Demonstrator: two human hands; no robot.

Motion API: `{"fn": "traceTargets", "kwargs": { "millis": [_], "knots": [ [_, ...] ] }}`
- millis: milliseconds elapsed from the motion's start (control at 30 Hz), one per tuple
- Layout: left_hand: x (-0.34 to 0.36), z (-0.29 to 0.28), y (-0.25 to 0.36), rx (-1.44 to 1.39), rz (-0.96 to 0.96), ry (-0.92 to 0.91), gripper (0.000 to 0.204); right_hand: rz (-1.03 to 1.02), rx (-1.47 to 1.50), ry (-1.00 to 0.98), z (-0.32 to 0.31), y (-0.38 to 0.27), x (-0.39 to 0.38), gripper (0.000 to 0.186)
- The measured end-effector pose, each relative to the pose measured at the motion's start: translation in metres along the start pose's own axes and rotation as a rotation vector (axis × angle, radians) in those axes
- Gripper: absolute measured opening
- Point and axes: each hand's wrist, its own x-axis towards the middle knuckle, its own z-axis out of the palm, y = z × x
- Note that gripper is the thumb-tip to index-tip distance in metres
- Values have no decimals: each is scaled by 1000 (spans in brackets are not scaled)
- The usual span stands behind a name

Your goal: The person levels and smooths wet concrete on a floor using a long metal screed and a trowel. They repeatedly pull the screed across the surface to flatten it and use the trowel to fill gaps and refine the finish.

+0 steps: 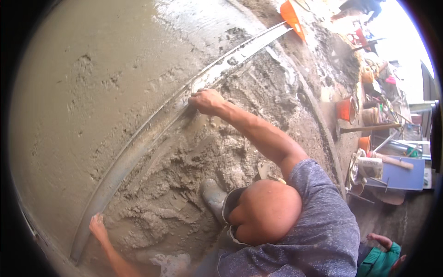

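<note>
A long, straight-edged metal screed bar [121, 171] lies across wet grey concrete and looks bent by the lens. My left hand [97, 225] grips it near its lower left end. Farther up, around its middle, my right hand [206, 101] is closed over the bar, knuckles up. On the left of the bar the wet concrete [69, 120] is mostly smooth, with a few pits. Rough, lumpy concrete [161, 189] lies on the right side, between the bar and my bent knee. Grey slurry coats part of the bar's upper half.
My rubber boot [213, 196] stands in the rough concrete. An orange container [294, 19] sits by the bar's far end. To the right are an orange bucket [345, 110], a wooden handle [371, 128] and a blue panel [402, 174]. A person in green [379, 261] is at lower right.
</note>
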Motion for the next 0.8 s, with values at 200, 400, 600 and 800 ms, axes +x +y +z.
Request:
{"fn": "traceTargets", "kwargs": {
  "millis": [200,400,600,800],
  "knots": [
    [-6,-3,-6,-28,117,-17,23,288,95,-229,-4,-4,3,10],
    [-11,7,-4,27,116,-27,22,150,130,-136,-4,5,-15,15],
    [-10,-8,-41,-56,168,-131,23,178,75,-132,24,-12,-10,11],
    [-23,-11,-8,-3,140,-101,21,5,235,-24,7,20,-20,12]
  ]
}}
